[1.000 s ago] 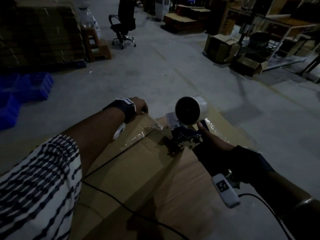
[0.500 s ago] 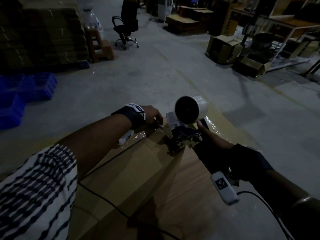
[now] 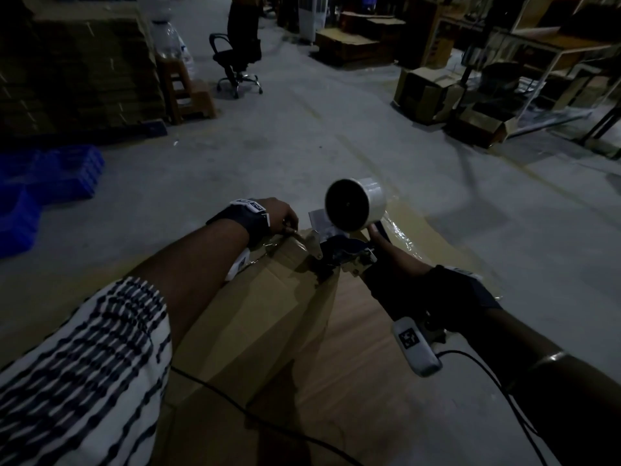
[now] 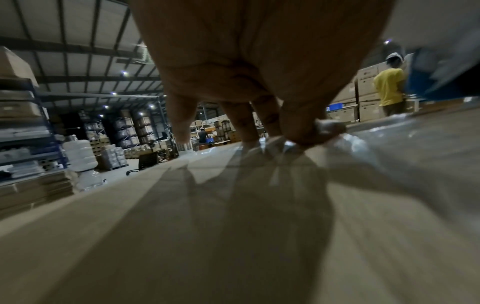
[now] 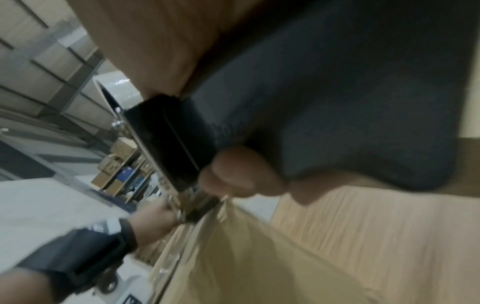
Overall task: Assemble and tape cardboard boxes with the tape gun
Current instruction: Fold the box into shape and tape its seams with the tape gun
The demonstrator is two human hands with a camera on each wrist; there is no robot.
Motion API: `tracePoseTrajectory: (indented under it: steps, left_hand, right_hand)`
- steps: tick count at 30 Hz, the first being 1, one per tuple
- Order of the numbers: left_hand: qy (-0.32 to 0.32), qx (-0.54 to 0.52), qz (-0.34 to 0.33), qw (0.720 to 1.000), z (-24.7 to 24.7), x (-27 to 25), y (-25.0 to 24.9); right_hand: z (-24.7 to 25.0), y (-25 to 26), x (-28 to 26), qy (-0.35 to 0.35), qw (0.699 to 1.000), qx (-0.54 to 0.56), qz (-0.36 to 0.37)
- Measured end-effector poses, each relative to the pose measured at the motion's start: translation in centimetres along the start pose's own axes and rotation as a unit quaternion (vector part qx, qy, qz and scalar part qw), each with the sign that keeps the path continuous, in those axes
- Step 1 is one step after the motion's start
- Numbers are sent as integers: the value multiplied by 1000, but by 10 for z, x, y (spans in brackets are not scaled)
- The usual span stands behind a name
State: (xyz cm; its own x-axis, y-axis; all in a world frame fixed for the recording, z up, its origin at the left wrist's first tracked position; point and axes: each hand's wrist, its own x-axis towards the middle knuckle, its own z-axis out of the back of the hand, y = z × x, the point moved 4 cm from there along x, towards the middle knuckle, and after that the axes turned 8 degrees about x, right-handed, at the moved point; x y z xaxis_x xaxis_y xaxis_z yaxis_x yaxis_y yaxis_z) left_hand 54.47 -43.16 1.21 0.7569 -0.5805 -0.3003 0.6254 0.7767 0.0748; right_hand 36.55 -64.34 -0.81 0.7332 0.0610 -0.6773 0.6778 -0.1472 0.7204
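2 hands on the cardboard box (image 3: 268, 307): my left hand (image 3: 280, 215) pinches tape (image 4: 345, 144), my right hand (image 3: 400, 264) grips the tape gun (image 3: 342, 253) beside it.

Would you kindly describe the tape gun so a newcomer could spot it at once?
Start at the cardboard box in the foreground. At its far edge, the right hand grips the tape gun. Nothing else there carries a clear tape roll on top.

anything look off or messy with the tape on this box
Yes. The clear tape under the left hand is bunched and wrinkled on the cardboard box, not flat. The right hand holds the tape gun at the far edge.
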Motion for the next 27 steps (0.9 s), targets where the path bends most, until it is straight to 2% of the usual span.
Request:
tracePoseTrajectory:
  steps: [1,4,6,10,13,16,22,27]
  left_hand:
    - [2,-2,2,1000,0,0,0]
    - [-1,-9,4,1000,1,-1,0]
    - [-5,-5,1,1000,3,-3,-3]
    - [-7,4,-6,1000,7,-11,-14]
    - [1,-27,-55,998,7,-13,-32]
    - [32,-31,-78,996,3,-14,-50]
    - [27,-35,-39,998,2,-10,-46]
    - [16,-30,2,999,6,-6,-36]
  right_hand:
    - [7,-2,-2,-23,1000,-1,19]
    - [32,-19,-1,-24,999,28,39]
    - [28,-22,-14,-19,998,11,57]
    - [28,-26,-24,-58,996,7,61]
    - [13,-34,-31,-24,999,41,-20]
    - [12,-34,-36,-20,999,24,-33]
    - [3,-21,-44,-6,1000,6,0]
    - [-6,-14,-26,-8,1000,16,-1]
